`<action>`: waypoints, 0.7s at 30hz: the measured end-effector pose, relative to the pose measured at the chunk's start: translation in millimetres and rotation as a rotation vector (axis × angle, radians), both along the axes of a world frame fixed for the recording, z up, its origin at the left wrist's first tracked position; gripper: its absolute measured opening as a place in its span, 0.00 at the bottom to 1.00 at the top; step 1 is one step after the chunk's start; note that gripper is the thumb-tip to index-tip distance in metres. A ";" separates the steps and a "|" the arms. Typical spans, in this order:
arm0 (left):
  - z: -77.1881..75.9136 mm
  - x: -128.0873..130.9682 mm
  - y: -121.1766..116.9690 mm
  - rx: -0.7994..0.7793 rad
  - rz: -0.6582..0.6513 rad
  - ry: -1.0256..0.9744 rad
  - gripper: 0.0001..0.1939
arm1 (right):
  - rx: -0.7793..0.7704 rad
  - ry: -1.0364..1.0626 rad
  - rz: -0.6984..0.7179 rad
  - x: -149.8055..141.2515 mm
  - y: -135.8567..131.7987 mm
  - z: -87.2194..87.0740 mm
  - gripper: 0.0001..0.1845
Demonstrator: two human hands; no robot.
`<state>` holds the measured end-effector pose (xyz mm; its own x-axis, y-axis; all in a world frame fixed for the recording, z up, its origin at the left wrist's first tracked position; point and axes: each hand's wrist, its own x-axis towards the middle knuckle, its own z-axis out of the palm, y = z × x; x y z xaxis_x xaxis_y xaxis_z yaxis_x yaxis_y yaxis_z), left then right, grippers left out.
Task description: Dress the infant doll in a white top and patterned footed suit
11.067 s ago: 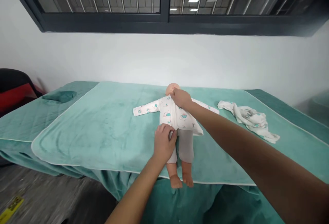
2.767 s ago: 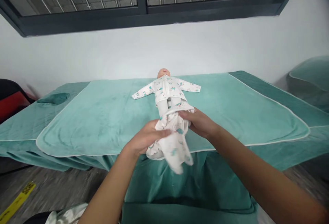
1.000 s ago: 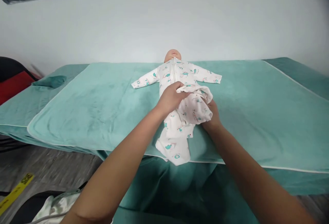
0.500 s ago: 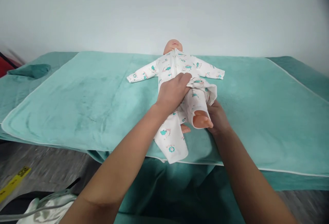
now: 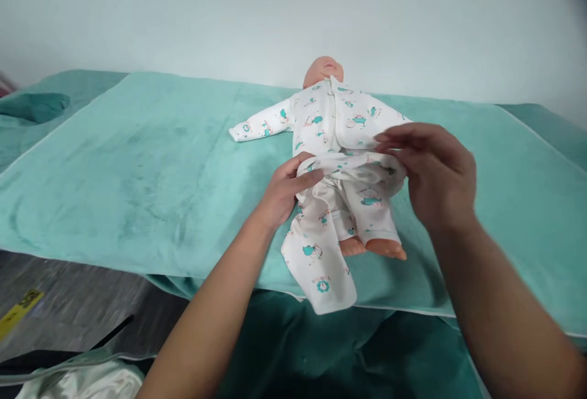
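Observation:
A baby doll lies on its back on a teal towel, head toward the wall, in a white printed top. White printed trousers are pulled up its legs; one leg hangs empty past the towel's edge, and the doll's feet show. My left hand grips the waistband at the doll's left hip. My right hand pinches the waistband at the other side, fingers curled over it.
The towel covers a teal padded table against a white wall. A folded teal cloth lies at the far left. White fabric sits low at the left on the grey floor, near a yellow strip.
The trousers have been drawn up to the doll's waist. My right hand left the doll's foot and rose to the waistband; my left hand slid to the hip.

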<state>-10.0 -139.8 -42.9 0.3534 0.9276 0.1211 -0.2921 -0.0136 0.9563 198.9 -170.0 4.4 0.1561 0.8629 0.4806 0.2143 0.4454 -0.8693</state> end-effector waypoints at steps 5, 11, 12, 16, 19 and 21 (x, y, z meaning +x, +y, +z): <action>0.5 0.2 -0.4 -0.137 -0.010 -0.143 0.17 | -0.394 -0.720 0.488 -29.1 30.5 48.6 0.07; -0.4 -5.9 -0.1 -0.193 -0.045 -0.238 0.19 | -0.518 -0.222 0.636 -31.7 59.9 20.9 0.07; -0.6 -6.8 0.6 -0.194 -0.058 -0.229 0.19 | -0.517 -0.091 0.631 -28.6 60.7 14.6 0.07; -0.9 -8.2 2.4 -0.173 -0.110 -0.146 0.18 | -0.473 0.270 0.685 -20.2 58.9 2.9 0.10; -1.5 -8.0 1.9 -0.147 -0.148 -0.110 0.18 | -0.477 0.372 0.715 -20.5 58.2 5.0 0.12; -2.6 -7.2 1.2 -0.145 -0.148 -0.089 0.18 | -0.503 0.340 0.710 -21.4 58.6 6.9 0.14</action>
